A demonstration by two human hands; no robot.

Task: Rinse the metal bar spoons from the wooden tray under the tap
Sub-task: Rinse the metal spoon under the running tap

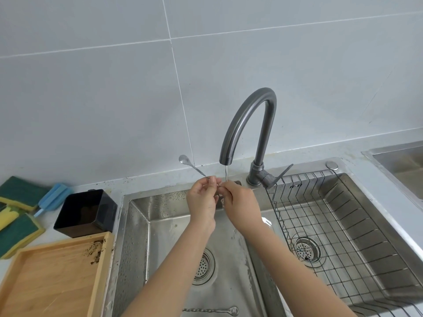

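Both hands hold one thin metal bar spoon (186,160) over the left sink basin (137,225). Its bowl points up and to the left. My left hand (202,199) pinches the stem, and my right hand (238,202) grips the stem's other end just right of it. A thin stream of water falls from the grey tap (248,124) onto my right hand's fingers. A second bar spoon (212,311) with a twisted stem lies on the basin floor near the bottom edge. The wooden tray (98,271) at the lower left holds only dark crumbs in one corner.
A black square container (84,213) stands behind the tray. Green and yellow sponges (16,213) and a blue brush (53,195) lie at the far left. A wire rack (343,236) sits in the right basin. Another sink's rim (393,152) shows at the far right.
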